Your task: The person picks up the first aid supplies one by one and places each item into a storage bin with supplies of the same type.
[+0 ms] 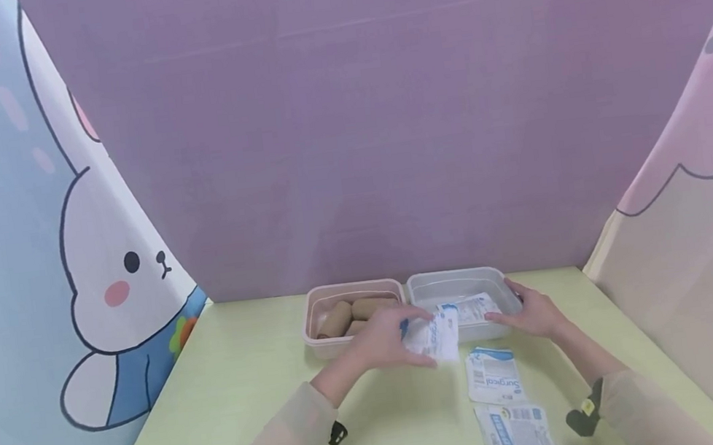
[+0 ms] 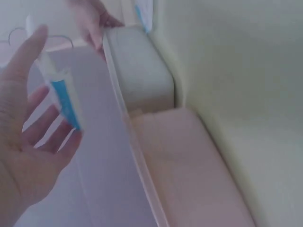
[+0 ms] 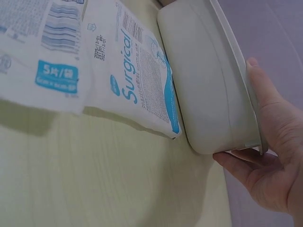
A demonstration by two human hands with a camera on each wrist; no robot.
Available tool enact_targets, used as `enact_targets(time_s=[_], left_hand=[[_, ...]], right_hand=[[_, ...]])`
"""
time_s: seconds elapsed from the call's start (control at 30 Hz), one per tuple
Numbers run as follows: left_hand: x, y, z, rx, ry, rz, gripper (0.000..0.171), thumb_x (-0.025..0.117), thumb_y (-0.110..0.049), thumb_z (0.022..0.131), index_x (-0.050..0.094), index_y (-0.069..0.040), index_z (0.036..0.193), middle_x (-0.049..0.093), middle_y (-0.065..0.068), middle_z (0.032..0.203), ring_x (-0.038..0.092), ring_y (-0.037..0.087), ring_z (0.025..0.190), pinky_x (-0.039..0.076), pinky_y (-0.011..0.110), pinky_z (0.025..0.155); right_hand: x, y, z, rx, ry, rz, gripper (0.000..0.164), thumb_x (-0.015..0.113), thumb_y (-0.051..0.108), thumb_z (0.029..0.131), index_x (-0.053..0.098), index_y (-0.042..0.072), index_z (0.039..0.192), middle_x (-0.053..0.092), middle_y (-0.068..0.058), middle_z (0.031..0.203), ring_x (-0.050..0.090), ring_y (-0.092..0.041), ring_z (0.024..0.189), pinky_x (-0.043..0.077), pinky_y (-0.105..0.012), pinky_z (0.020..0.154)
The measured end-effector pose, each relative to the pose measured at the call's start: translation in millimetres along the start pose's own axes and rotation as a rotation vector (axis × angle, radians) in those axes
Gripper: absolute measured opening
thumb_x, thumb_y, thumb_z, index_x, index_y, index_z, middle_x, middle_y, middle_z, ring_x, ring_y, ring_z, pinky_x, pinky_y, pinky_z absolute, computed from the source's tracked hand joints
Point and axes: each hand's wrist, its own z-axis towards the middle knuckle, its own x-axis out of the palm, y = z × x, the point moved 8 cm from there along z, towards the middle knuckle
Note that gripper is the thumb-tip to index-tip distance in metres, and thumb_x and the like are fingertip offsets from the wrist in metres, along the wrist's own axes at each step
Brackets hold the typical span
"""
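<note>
My left hand [image 1: 383, 340] pinches a white packet [image 1: 444, 339] with blue print between thumb and fingers, in front of the white plastic container [image 1: 491, 331]. In the left wrist view the packet [image 2: 66, 101] shows edge-on, its blue patch by the fingertips. At the container's right end, my right hand [image 1: 535, 314] grips the rim, thumb on the near side. Another white and blue packet [image 1: 472, 307] lies inside. On the table before the container are a packet marked "Surgical" [image 1: 494, 377] and, nearer, one more packet [image 1: 518, 435].
Left of the white container stands a pink container [image 1: 323, 348] holding several brown rolls [image 1: 336, 319]. Both stand near the back of the pale green table [image 1: 216, 385], against a purple wall [image 1: 334, 144]. Side panels with cartoon prints [image 1: 138, 335] flank the table.
</note>
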Motion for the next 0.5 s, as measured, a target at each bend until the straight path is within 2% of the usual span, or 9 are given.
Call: enact_targets(time_s=[0.1, 0.2, 0.3, 0.43, 0.5], left_hand=[[-19.0, 10.1, 4.0, -0.042, -0.104, -0.022, 0.074, 0.099, -0.048, 0.071, 0.074, -0.019, 0.134, 0.076, -0.003, 0.126, 0.066, 0.012, 0.112, 0.056, 0.028, 0.1], [-31.6, 21.3, 8.0, -0.096, -0.148, -0.046, 0.075, 0.098, -0.046, 0.073, 0.072, -0.015, 0.136, 0.075, 0.002, 0.132, 0.068, 0.02, 0.123, 0.054, 0.039, 0.112], [-37.4, 34.7, 15.9, -0.161, -0.139, -0.066, 0.076, 0.097, -0.045, 0.074, 0.07, -0.016, 0.139, 0.071, 0.004, 0.141, 0.063, 0.028, 0.136, 0.048, 0.05, 0.12], [-43.7, 46.6, 31.6, -0.231, -0.12, -0.059, 0.075, 0.097, -0.044, 0.075, 0.069, -0.017, 0.14, 0.068, 0.005, 0.145, 0.059, 0.031, 0.139, 0.047, 0.055, 0.119], [-45.3, 46.3, 41.7, -0.231, -0.12, -0.05, 0.076, 0.098, -0.042, 0.074, 0.069, -0.015, 0.139, 0.069, 0.007, 0.145, 0.059, 0.032, 0.138, 0.046, 0.055, 0.12]], right_hand=[[-0.2, -1.2, -0.5, 0.005, 0.007, -0.004, 0.118, 0.082, 0.062, 0.086, 0.03, -0.012, 0.161, 0.047, -0.041, 0.154, 0.054, -0.056, 0.138, 0.051, -0.065, 0.109], [-2.2, -0.6, -1.1, 0.003, 0.009, -0.008, 0.118, 0.083, 0.062, 0.085, 0.03, -0.013, 0.16, 0.046, -0.042, 0.154, 0.052, -0.057, 0.139, 0.05, -0.066, 0.109], [-4.0, 0.9, -1.5, -0.007, 0.005, -0.012, 0.117, 0.083, 0.061, 0.086, 0.031, -0.014, 0.159, 0.047, -0.043, 0.152, 0.053, -0.057, 0.138, 0.051, -0.066, 0.108], [-3.5, 1.4, -1.0, -0.007, 0.009, -0.009, 0.116, 0.083, 0.06, 0.086, 0.031, -0.014, 0.16, 0.049, -0.043, 0.151, 0.056, -0.056, 0.136, 0.052, -0.065, 0.108], [-2.7, 1.0, -0.8, -0.006, 0.011, -0.005, 0.116, 0.083, 0.059, 0.086, 0.031, -0.014, 0.16, 0.05, -0.042, 0.15, 0.057, -0.055, 0.135, 0.053, -0.064, 0.107]])
